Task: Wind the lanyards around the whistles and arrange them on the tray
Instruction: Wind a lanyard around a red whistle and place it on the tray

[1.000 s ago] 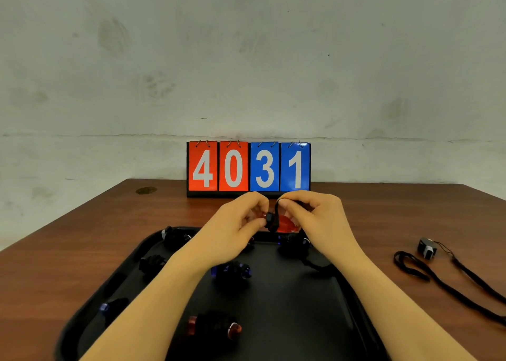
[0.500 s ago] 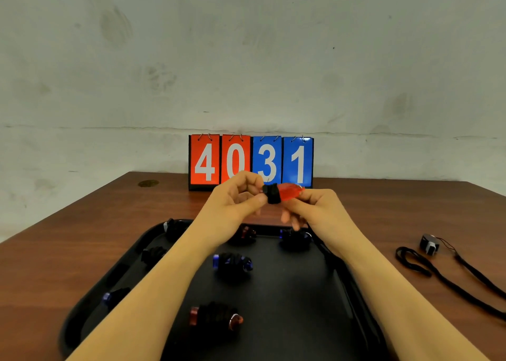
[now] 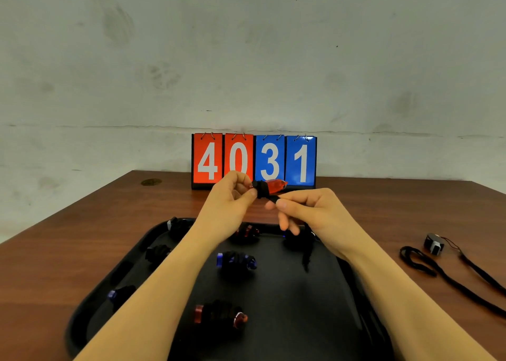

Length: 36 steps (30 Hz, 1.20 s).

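Brown wood desk (image 3: pixel 68 251) is stretching out below us, and nearest in is sitting the black tray (image 3: pixel 315 319), carrying wound whistles: a red one (image 3: pixel 219 315) closest, a blue one (image 3: pixel 236 260) behind it, more dark bundles along the left rim and far edge. Above the tray both forearms are reaching in. Left hand (image 3: pixel 228 206) is pinching the red whistle (image 3: pixel 275 186) at its wrapped end, a clenched grip on it, holding it up clear of the tray. Right hand (image 3: pixel 309 210) is gripping the black lanyard (image 3: pixel 269 196) just beside the whistle, cord pinched between thumb and fingertips, its tail dangling down toward the tray. Off to the right, a grey whistle (image 3: pixel 434 244) is lying on the desk with its lanyard unwound. Furthest back, a scoreboard (image 3: pixel 254 161) is showing 4031 against the grey wall.
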{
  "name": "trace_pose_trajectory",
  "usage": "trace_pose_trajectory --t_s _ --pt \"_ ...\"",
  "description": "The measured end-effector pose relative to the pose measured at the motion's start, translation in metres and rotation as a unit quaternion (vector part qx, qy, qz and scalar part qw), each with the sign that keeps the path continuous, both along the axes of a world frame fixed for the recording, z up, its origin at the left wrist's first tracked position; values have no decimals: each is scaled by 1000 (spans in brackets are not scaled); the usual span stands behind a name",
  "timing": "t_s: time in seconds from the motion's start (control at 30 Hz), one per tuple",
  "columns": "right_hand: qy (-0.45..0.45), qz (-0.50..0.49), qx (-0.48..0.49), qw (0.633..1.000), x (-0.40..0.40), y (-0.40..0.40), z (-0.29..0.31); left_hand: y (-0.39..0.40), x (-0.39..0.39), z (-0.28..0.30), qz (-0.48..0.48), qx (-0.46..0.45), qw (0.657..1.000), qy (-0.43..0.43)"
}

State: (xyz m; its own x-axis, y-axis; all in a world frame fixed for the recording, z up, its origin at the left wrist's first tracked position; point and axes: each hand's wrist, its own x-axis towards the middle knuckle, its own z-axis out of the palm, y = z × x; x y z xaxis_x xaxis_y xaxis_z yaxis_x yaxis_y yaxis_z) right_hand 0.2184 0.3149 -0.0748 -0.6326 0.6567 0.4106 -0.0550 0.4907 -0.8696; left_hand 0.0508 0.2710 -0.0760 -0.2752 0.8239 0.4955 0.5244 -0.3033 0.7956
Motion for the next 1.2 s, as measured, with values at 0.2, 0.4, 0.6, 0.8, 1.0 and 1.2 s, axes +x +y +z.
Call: trace_pose_trajectory --t_s 0.2,0.4,0.6,0.8,1.0,1.2 --pt "-34 -31 60 997 0 -3 5 5 -7 -4 51 -3 998 45" --pt "-109 -186 310 926 -9 -1 -6 4 -8 -5 46 -5 995 93" --pt "-105 -227 288 924 -9 7 -12 -1 -4 -5 -16 -30 989 141" --pt "-46 -257 226 939 -7 11 -13 -6 0 -5 -71 -36 980 183" --pt "-10 -241 136 961 -4 13 -9 -8 2 -4 -106 -33 973 202" --pt "112 -188 -59 974 0 10 2 -13 4 1 -165 -31 980 108"
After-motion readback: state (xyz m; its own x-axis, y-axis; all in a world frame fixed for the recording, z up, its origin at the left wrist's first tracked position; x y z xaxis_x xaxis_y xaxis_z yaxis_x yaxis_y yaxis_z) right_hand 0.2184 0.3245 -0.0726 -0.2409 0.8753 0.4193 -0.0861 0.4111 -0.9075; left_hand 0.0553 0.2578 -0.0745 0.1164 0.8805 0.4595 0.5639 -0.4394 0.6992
